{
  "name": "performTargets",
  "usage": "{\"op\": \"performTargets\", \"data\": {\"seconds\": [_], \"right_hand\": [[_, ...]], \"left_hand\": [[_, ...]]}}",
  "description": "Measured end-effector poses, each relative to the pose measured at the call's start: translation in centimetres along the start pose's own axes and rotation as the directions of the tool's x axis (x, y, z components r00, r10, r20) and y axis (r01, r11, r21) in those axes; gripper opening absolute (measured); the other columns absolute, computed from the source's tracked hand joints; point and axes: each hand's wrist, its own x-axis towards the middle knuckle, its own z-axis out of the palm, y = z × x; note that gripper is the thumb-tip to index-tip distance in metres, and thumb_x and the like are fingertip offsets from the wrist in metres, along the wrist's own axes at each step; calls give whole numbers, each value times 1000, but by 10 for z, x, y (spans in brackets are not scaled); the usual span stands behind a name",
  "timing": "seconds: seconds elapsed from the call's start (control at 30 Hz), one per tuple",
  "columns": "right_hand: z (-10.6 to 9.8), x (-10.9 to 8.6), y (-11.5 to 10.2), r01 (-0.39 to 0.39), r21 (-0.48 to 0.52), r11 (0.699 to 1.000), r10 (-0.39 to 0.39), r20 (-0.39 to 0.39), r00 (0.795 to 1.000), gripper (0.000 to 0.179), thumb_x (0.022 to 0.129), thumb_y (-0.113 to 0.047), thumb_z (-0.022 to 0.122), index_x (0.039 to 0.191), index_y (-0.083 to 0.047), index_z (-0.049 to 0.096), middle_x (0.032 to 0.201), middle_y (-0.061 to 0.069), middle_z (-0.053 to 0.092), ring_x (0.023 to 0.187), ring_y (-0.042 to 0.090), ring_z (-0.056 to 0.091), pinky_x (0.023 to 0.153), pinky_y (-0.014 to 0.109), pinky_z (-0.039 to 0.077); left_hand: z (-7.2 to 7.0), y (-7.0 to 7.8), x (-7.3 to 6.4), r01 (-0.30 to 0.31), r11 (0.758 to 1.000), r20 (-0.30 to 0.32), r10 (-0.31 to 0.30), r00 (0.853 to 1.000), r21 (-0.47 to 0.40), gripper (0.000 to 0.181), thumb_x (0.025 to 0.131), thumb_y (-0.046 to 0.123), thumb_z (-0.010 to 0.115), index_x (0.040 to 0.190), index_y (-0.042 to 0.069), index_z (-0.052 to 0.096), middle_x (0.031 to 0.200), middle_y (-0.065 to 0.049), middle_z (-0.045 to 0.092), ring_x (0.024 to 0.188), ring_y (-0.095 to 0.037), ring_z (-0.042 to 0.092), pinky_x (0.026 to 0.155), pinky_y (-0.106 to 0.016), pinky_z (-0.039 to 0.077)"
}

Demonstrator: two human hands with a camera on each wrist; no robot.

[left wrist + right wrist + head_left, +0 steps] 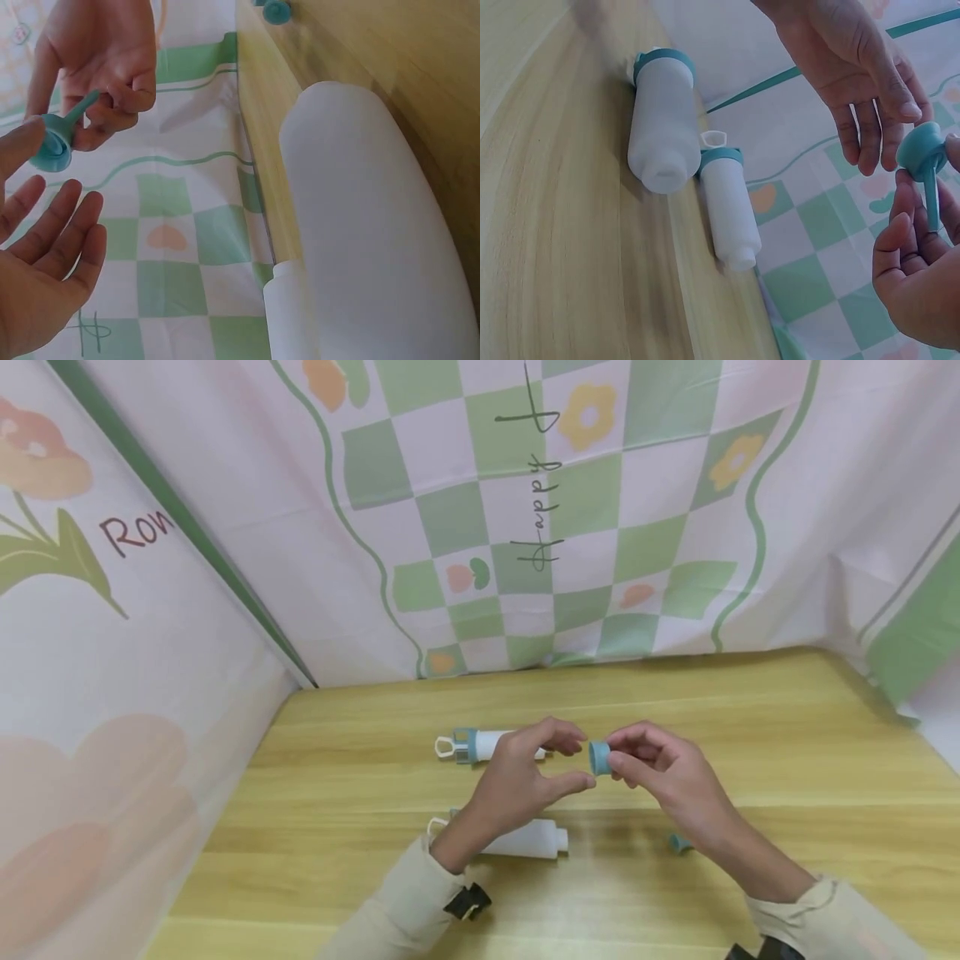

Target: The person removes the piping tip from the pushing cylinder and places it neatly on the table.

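Note:
My right hand [671, 772] pinches a teal cap [599, 758] between thumb and fingertips, above the table. The cap has a wide open end facing left and a thin spout [931, 199], seen in the right wrist view. My left hand [525, 772] is spread beside the cap's open end, thumb and fingers apart, holding nothing. Its thumb overlaps the cap [54, 154] in the left wrist view. Under the left forearm lies a white bottle [528, 839] with a narrow neck. Farther back, partly hidden by the left hand, lies another white bottle [491, 745] with a teal collar and white loop.
A second teal piece [681, 842] lies on the wooden table [337, 793], partly behind the right wrist. A checked curtain [517, 527] hangs along the table's back edge. Another printed curtain [112, 693] closes the left side.

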Motion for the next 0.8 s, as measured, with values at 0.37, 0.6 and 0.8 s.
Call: {"op": "performTargets", "data": {"seconds": [0.37,0.6,0.8], "right_hand": [[2,-1,3,-5,-2,1000,5,36,999,18,102,-8,58,115,4,60,100,11,66,88,21,60,74,26,51],[1,-1,3,-1,-7,1000,1,41,999,19,102,-8,57,116,4,59,101,11,66,89,21,60,75,27,51],[0,-1,4,11,16,1000,-12,69,998,19,104,-7,54,118,4,58,101,11,66,89,22,60,74,27,52]], "left_hand": [[4,-1,0,-44,998,-3,44,999,-43,34,79,2,84,106,1,62,99,-9,71,89,-16,69,83,-20,53],[6,-4,0,-50,997,-5,50,999,-66,32,81,1,83,106,2,63,99,-8,71,91,-6,65,83,-21,53],[5,-3,1,-50,996,0,50,999,-74,30,82,1,82,105,2,63,99,-8,71,91,-4,65,83,-21,54]]}}
